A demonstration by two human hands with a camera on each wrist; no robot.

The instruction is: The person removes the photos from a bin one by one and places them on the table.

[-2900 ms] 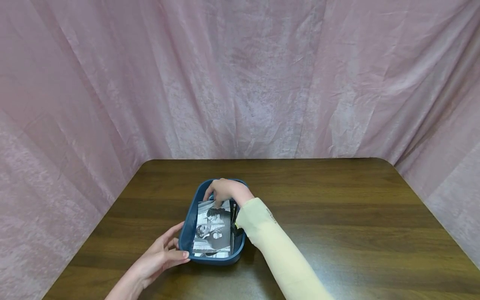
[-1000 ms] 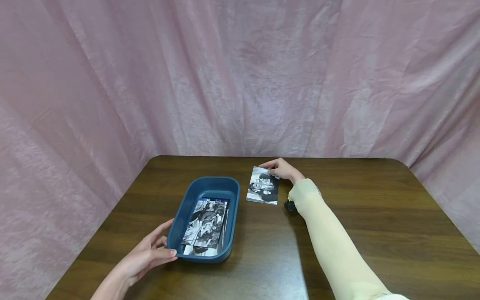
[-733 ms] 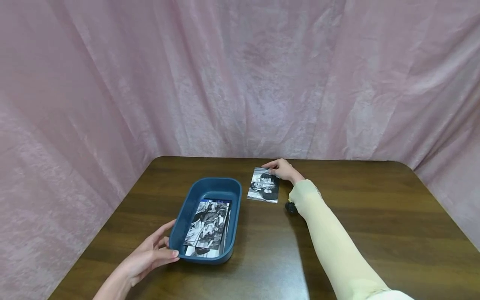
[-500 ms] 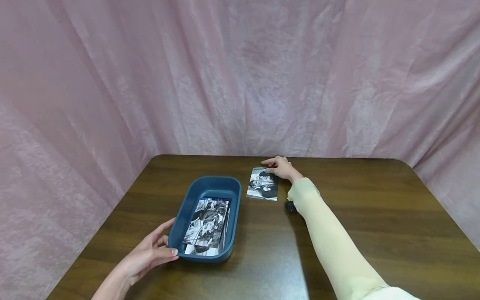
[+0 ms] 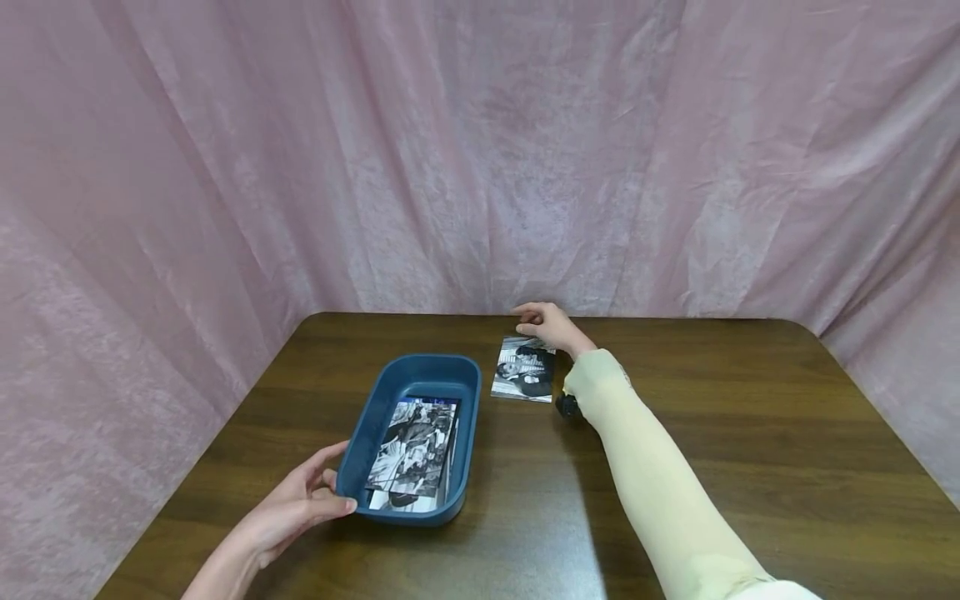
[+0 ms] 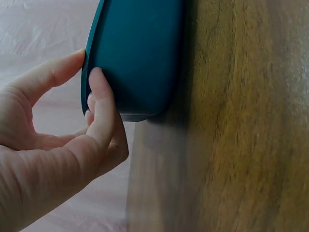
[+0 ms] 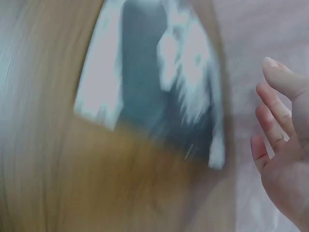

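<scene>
A dark blue tray (image 5: 432, 361) stands left of centre on the brown table (image 5: 720, 417), with a stack of black-and-white photos (image 5: 414, 450) lying in it. My left hand (image 5: 332, 487) rests against the tray's near left corner. In the left wrist view its thumb and forefinger (image 6: 99, 96) touch the tray's outer wall (image 6: 140, 48). One black-and-white photo (image 5: 524, 369) lies flat on the table to the right of the tray. My right hand (image 5: 534, 320) hovers at that photo's far edge with relaxed fingers and holds nothing. The right wrist view shows the photo (image 7: 154, 72) blurred, with the fingers (image 7: 270, 116) beside it.
Pink cloth (image 5: 480, 150) hangs behind the table and down both sides. The table's far edge lies just beyond my right hand. A small black device (image 5: 567, 406) sits on my right wrist below the cream sleeve (image 5: 645, 483).
My right hand took the top photo out of the tray, laid it on the table to the right, and has now lifted off its far edge. The left hand stayed at the tray.
</scene>
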